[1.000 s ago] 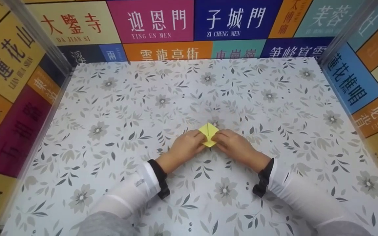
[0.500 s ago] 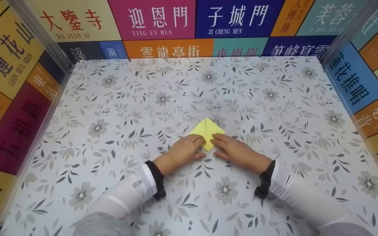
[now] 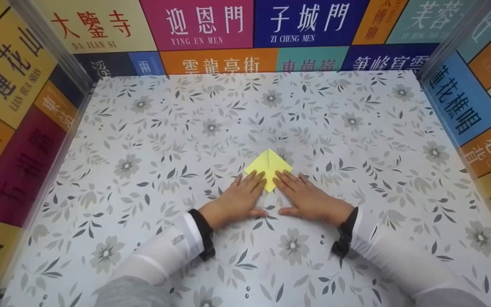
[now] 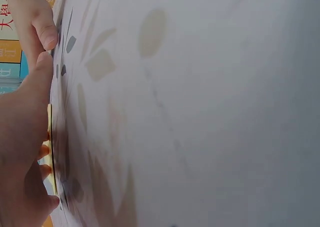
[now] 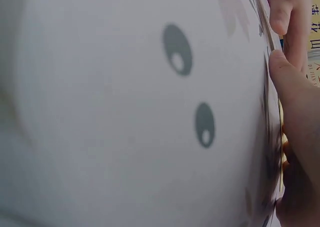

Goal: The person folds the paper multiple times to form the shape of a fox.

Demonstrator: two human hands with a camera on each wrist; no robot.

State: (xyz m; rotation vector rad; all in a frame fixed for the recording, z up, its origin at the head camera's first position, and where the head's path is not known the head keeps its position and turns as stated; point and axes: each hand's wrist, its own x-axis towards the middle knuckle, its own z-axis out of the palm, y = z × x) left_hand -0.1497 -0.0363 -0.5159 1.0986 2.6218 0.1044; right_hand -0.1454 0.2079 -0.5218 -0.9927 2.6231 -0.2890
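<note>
A folded yellow paper [image 3: 268, 161] lies flat on the patterned tabletop as a diamond, one corner pointing away from me and a crease running down from that corner. My left hand [image 3: 238, 198] rests with spread fingers on its lower left edge. On the lower right edge lie the spread fingers of my right hand [image 3: 307, 197]. Both thumbs sit apart from the paper, on the table. In the left wrist view the paper [image 4: 50, 117] shows only as a thin yellow edge under the left hand [image 4: 22, 137]. The right wrist view shows the right hand [image 5: 300, 122] low over the table.
The table [image 3: 177, 140] has a white covering printed with grey flowers and leaves. Colourful panels with Chinese lettering stand along the back [image 3: 211, 23], the left side [image 3: 11, 85] and the right side [image 3: 463, 102]. Each wrist wears a black strap [image 3: 203, 232].
Both hands have let go of the paper's side corners and flattened onto its lower edges, fingers spreading and thumbs moving toward me. The diamond looks larger and lies flat, slightly farther away.
</note>
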